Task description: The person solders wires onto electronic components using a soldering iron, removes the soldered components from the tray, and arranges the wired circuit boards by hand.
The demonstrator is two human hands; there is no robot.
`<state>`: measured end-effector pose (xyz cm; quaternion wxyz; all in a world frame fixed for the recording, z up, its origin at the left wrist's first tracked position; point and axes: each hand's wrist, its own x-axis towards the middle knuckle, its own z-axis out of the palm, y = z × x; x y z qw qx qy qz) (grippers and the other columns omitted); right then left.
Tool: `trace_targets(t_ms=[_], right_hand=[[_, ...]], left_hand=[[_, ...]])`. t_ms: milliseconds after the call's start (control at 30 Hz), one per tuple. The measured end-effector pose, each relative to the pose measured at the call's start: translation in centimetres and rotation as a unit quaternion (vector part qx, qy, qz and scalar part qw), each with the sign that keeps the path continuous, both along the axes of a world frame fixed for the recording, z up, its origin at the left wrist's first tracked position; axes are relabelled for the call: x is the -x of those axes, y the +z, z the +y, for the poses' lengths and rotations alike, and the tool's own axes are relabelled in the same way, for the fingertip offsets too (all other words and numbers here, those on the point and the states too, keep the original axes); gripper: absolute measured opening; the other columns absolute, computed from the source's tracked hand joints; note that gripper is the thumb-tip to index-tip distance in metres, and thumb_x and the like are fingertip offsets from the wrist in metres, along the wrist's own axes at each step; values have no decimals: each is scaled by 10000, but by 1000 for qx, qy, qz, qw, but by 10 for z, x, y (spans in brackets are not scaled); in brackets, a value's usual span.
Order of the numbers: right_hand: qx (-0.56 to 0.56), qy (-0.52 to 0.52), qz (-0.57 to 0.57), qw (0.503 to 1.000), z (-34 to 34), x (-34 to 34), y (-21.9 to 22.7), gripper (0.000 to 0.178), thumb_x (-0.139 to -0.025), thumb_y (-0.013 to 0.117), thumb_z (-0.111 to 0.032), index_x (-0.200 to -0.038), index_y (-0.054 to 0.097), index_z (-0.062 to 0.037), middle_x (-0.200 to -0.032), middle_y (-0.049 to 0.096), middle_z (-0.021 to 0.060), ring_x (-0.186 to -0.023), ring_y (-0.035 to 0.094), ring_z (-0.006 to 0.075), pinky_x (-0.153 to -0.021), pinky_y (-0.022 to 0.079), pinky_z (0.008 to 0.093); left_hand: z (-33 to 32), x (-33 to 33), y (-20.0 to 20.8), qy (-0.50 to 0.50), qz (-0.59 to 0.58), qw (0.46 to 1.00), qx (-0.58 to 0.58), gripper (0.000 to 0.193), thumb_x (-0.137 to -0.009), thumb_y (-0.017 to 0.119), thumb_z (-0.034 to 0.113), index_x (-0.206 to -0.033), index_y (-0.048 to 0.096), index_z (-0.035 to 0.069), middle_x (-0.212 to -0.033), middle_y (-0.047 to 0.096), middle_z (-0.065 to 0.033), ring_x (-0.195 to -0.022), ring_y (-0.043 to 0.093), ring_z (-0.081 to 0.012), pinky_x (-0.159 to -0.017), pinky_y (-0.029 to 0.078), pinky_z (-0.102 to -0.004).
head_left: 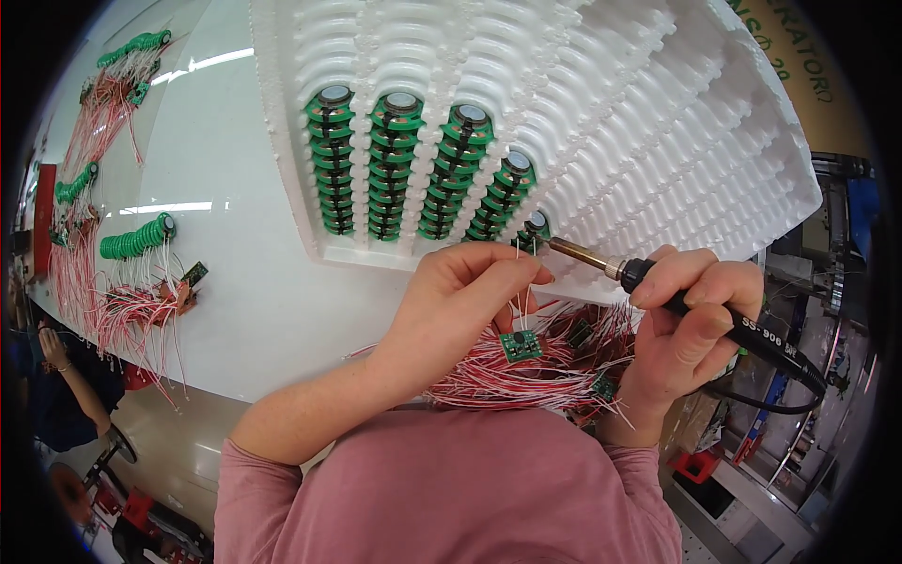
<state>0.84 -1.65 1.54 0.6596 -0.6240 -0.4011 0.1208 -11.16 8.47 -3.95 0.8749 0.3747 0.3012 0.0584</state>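
Observation:
My right hand [695, 301] is wrapped round the black handle of a soldering iron [587, 258], which points left. Its tip reaches a round green board [536, 226] with a silver disc, at the front of a short row in a white foam tray [291, 188]. Close beside the tip, my left hand [470, 291] pinches thin white wires. Below those fingers hangs a small green circuit board [521, 346], its pale wires running up toward the tip. Whether the tip touches the joint is too small to tell. Under both hands lies a bundle of red and white wires [479, 381].
Rows of stacked round green boards [392, 169] fill the foam tray's left grooves. On the white table [254, 310], more green stacks with wired boards [139, 238] lie at left. A cardboard box [808, 94] stands far right. Another person's arm [70, 376] shows at far left.

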Motion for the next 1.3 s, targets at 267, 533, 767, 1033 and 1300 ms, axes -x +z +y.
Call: trace_targets(t_ms=[267, 533, 767, 1033, 1300], right_hand=[[-91, -36, 18, 995, -5, -7, 8, 384, -829, 456, -438, -811, 351, -69, -657, 516, 141, -494, 460, 123, -471, 372, 213], [-149, 31, 62, 986, -29, -30, 21, 400, -834, 416, -469, -801, 385, -72, -888, 512, 242, -392, 402, 75, -487, 418, 214], [-110, -7, 108, 988, -68, -38, 21, 381, -752, 627, -341, -875, 387, -71, -841, 477, 140, -580, 476, 124, -496, 412, 204], [-110, -58, 96, 988, -94, -49, 11, 302, -716, 676, -248, -809, 471, -48, -923, 440, 135, -532, 423, 62, -485, 386, 165], [-127, 21, 103, 986, -105, -59, 11, 304, -766, 626, -239, -905, 435, -47, -917, 418, 115, -638, 412, 90, -531, 367, 178]], left_hand=[[1, 1, 8, -17, 10, 1000, -9, 237, -819, 514, 187, -863, 603, -28, -664, 556, -30, -557, 481, -63, -528, 382, -193], [-9, 1, 21, -24, 50, 995, -87, 270, -839, 528, 197, -998, 579, -15, -748, 586, -47, -596, 494, -50, -538, 404, -182], [-26, 1, 22, 21, 48, 974, -220, 254, -840, 528, 136, -1052, 552, -2, -799, 597, -45, -634, 512, -39, -551, 428, -169], [-51, -11, 26, 53, 61, 964, -252, 257, -856, 500, 125, -1081, 537, 5, -785, 593, -52, -606, 494, -32, -525, 404, -158], [-60, -15, 32, 63, 55, 963, -256, 253, -859, 495, 124, -1075, 541, 1, -780, 591, -54, -593, 486, -33, -526, 398, -158]])
